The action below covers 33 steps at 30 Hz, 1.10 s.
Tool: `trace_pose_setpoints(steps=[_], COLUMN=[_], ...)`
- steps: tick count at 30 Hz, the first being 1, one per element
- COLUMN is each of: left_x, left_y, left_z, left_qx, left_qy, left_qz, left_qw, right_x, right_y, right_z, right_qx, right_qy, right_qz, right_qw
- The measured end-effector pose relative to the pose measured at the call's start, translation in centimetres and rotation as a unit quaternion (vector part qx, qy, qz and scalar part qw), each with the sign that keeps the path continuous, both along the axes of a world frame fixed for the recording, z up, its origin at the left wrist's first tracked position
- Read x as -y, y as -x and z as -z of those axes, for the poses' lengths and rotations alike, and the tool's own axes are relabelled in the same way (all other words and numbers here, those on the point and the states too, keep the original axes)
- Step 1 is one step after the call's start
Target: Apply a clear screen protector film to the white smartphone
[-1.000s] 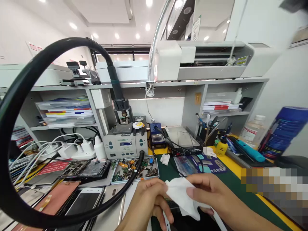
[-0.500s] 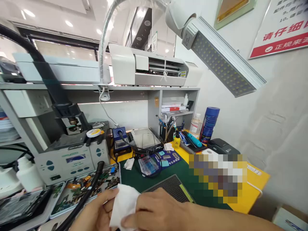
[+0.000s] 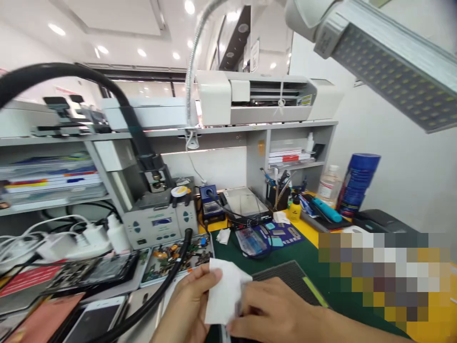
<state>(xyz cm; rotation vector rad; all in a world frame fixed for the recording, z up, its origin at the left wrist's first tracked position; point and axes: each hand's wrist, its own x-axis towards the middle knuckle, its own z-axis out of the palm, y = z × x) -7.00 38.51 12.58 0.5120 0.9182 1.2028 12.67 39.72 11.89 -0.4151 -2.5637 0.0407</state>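
Note:
A folded white tissue [image 3: 225, 293] is between my hands at the bottom middle of the head view. My left hand [image 3: 191, 297] pinches its left side, thumb on top and fingers behind. From the right, my right hand [image 3: 273, 305] is closed with its fingertips curled against the tissue's other edge. Below the tissue, the narrow edge of a dark object [image 3: 224, 333] shows, mostly hidden by my hands; I cannot make out what it is. Behind my right hand lies a dark, mesh-textured pad [image 3: 285, 276] on the green mat [image 3: 303, 255].
A tray of circuit boards [image 3: 146, 276] and a black hose [image 3: 171, 278] lie left of my hands. Several phones [image 3: 94, 321] are further left. Behind stand a grey control unit [image 3: 160, 228], a soldering station [image 3: 211, 205] and a yellow bottle [image 3: 294, 209]. A lamp [image 3: 396, 71] hangs upper right.
The view has swung left, so the bench appears further right and more phones and chargers show at left. Both hands still hold the tissue, which now looks more upright and flatter.

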Motion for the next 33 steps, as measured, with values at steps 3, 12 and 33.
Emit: trace_pose_setpoints(steps=[3,12,33], left_x=[-0.3,0.4,0.9], left_y=[0.8,1.0,0.9], left_z=[-0.6,-2.0,-2.1], left_qx=[0.003,0.01,-0.185], left_qy=[-0.027,-0.068,-0.171], left_qz=[-0.012,0.024,0.059], left_qw=[1.0,0.997,0.966], right_x=[-0.7,-3.2,-3.4], right_y=[-0.9,-0.1,-0.9], right_z=[-0.8,-1.6,-2.1], right_qx=[-0.129,-0.23,-0.266], right_qy=[0.164,0.706,0.588], right_qz=[0.062,0.017,0.048], right_qw=[0.976,0.67,0.762])
